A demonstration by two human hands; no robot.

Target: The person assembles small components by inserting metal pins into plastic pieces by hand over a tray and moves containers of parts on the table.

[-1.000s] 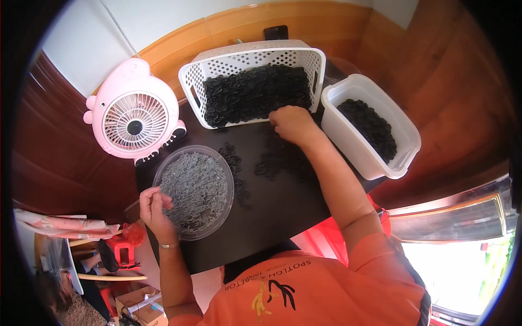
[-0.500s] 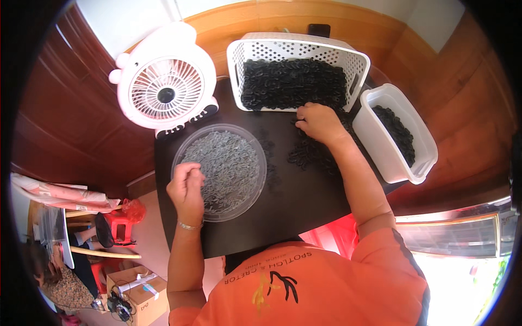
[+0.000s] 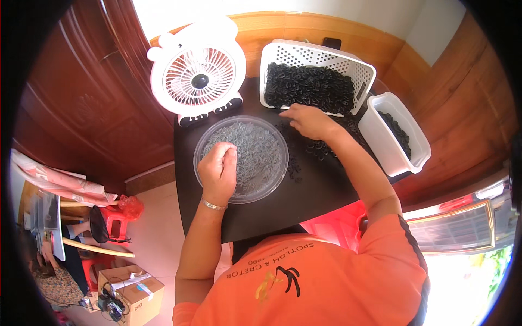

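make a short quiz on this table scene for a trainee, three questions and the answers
1. Fill in: the hand nearest the round tub of grey pieces is the person's ____ hand.

2. True or false: the fan stands to the left of the perforated white basket in the picture.

3. Which of these is closest to the right hand?
a) the fan
b) the round tub
c) the perforated white basket

Key:
1. left
2. true
3. c
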